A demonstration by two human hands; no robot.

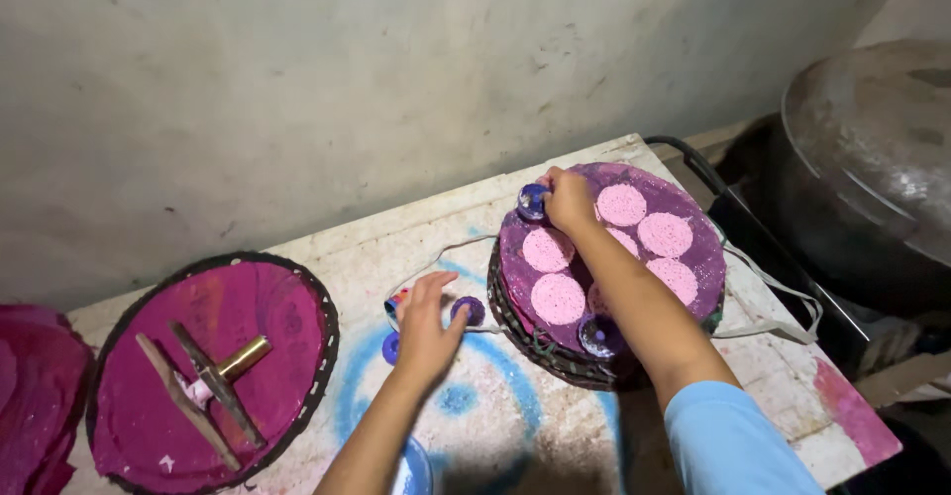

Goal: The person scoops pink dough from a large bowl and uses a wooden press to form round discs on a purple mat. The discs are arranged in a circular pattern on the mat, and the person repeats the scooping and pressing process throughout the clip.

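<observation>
Cloth of a deep pink colour (35, 396) is seen at the far left edge, and just beside it a round tray stained magenta (119, 411) lies on the table (515, 426). On this tray a wooden and brass stamp tool (213, 381) is laid flat; it is not touched by any hand.

Near the middle, the left hand (428, 329) is pressed down on the table with its fingers spread apart, so nothing is clamped in it. Small blue and purple caps (468, 309) are placed around it, one just beside the thumb, one under the palm edge at the left. These caps seem light and hard, and they are judged easy to pinch by the rim, though wet colour may make them slippery.

To the right, a round woven tray covered with purple cloth (693, 242) is standing, and pale pink discs (558, 299) are laid on it, well apart from each other. The discs look thin, soft and still damp, so they are judged fragile; they are better lifted from the edge, with support under them.

The right hand (570, 201) is at the far left rim of this tray, with fingers closed together on a small blue cap (532, 201). At the far right, a large metal pot (872, 158) is seen.
</observation>
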